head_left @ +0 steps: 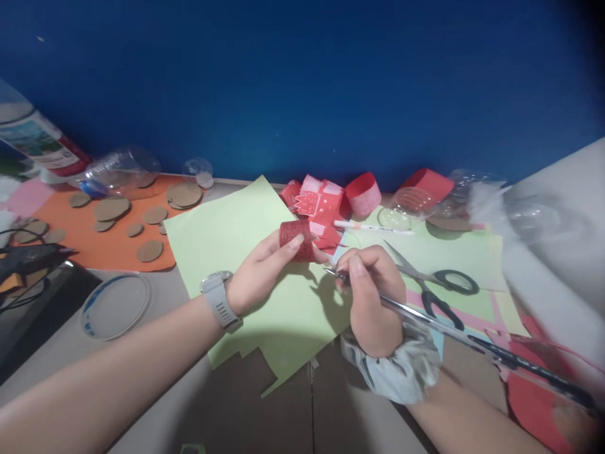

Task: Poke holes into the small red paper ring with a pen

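Observation:
Held between the thumb and fingers of my left hand [265,268] is a dark red ribbed roll [296,241], above a light green paper sheet [236,233]. My right hand [375,296] is closed around a pen [411,310], whose metal tip points left, below and to the right of the roll. A thin pale strip seems to run from the roll toward my right fingers; its end is hidden. Black-handled scissors [432,277] lie open just right of my right hand.
Red and pink paper pieces [326,205] lie behind my hands, beside a white marker [371,227]. Cardboard discs [111,209] rest on orange paper [99,246] at the left, near a clear plastic bottle [120,173] and a round lid [116,307]. A blue wall [302,88] stands behind.

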Motion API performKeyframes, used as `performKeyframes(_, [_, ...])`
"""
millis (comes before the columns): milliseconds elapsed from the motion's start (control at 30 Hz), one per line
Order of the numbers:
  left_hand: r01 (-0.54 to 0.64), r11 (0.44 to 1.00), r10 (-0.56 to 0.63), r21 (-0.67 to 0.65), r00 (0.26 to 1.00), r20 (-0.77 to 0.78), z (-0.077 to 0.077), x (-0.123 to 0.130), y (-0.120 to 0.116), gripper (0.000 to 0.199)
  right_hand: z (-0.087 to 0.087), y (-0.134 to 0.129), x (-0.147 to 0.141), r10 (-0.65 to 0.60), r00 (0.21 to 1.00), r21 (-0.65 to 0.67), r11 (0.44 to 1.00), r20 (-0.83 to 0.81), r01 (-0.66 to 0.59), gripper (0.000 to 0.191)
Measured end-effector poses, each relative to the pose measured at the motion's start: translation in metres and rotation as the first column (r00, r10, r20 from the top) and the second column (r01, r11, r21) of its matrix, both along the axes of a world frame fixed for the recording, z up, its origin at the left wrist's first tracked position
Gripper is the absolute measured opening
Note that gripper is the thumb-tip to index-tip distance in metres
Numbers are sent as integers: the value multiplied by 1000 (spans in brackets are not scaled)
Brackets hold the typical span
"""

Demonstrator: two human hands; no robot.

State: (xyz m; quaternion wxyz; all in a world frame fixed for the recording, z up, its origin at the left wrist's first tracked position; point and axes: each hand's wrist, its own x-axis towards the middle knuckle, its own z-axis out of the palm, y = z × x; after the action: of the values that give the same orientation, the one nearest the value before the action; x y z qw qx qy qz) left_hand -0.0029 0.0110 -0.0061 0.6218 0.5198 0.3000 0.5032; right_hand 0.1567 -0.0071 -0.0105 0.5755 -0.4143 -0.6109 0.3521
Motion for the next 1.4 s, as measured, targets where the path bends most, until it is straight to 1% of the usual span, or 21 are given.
performKeyframes(67, [-14, 1000, 14, 20, 1000, -23, 1, 0, 0, 31, 0, 1, -1, 1, 999, -2, 1000, -33, -1, 22])
performKeyframes(167, [-10, 999, 16, 52, 994, -107, 3, 0, 1, 32, 1, 1, -1, 2, 999, -5, 1000, -53, -2, 22])
performKeyframes(333, [-25, 999, 34, 43, 974, -224, 5, -1, 0, 36, 1, 0, 0, -1, 1000, -25, 1000, -28, 0, 22])
performKeyframes(467, [-29, 998, 42, 55, 968, -248, 4, 0, -1, 37, 3, 1, 0, -20, 1000, -44, 999, -5, 20, 23])
performKeyframes(567, [65, 996, -48, 57, 963, -266, 3, -1, -2, 36, 5, 2, 1, -65, 998, -55, 996, 24, 66, 23])
performKeyframes(633, [127, 991, -113, 32, 952, -284, 2, -2, -3, 37, 5, 3, 1, -80, 996, -76, 994, 45, 84, 24])
performKeyframes(767, [158, 987, -147, -1, 919, -367, 3, -3, -2, 39, 5, 4, 4, -3, 994, -149, 989, 111, 20, 29])
performKeyframes(833, [175, 984, -162, -6, 895, -415, 4, -4, -1, 40, 5, 4, 4, 20, 987, -158, 987, 159, 5, 31])
performKeyframes(967, [206, 979, -182, -2, 861, -476, 5, -5, 0, 41, 8, 3, 4, 53, 973, -145, 989, 225, -20, 31])
performKeyframes(1067, [235, 972, -189, 28, 842, -506, 5, -5, 2, 43, 10, 2, 2, 76, 963, -122, 991, 260, -45, 29])
performKeyframes(1200, [257, 965, -188, 51, 816, -546, 5, -6, 2, 46, 10, 1, 1, 103, 954, -115, 991, 282, -73, 29])
performKeyframes(1400, [261, 965, -201, 38, 819, -537, 4, -6, 2, 45, 7, 0, 2, 106, 943, -79, 993, 314, -85, 27])
